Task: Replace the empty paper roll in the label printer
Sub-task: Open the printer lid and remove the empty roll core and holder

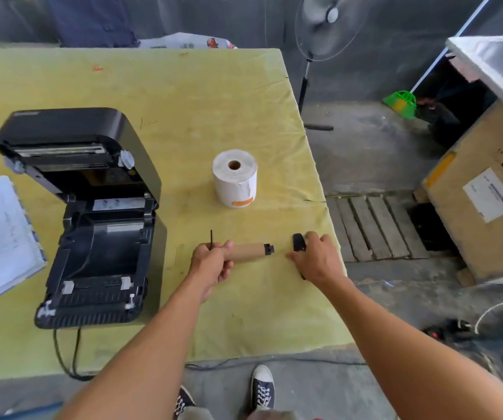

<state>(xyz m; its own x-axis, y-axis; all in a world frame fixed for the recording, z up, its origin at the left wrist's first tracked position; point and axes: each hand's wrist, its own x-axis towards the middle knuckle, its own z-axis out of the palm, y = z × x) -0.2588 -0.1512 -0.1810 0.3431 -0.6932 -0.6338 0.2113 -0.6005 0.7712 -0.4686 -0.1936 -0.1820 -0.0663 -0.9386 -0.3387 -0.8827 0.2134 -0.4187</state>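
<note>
Black plastic label printer (92, 219) sitting lid-up on the yellow-green cloth table (183, 101). Left hand (211, 265) wrapped round bare brown cardboard core (248, 251), full white label roll (234, 177) upright behind. Right hand (317, 259) pinching small black plastic spindle piece (298, 242).

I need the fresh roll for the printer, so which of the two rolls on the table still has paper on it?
The white roll standing on end mid-table, untouched. The other is a bare brown cardboard core, lying sideways in the left hand.
</note>
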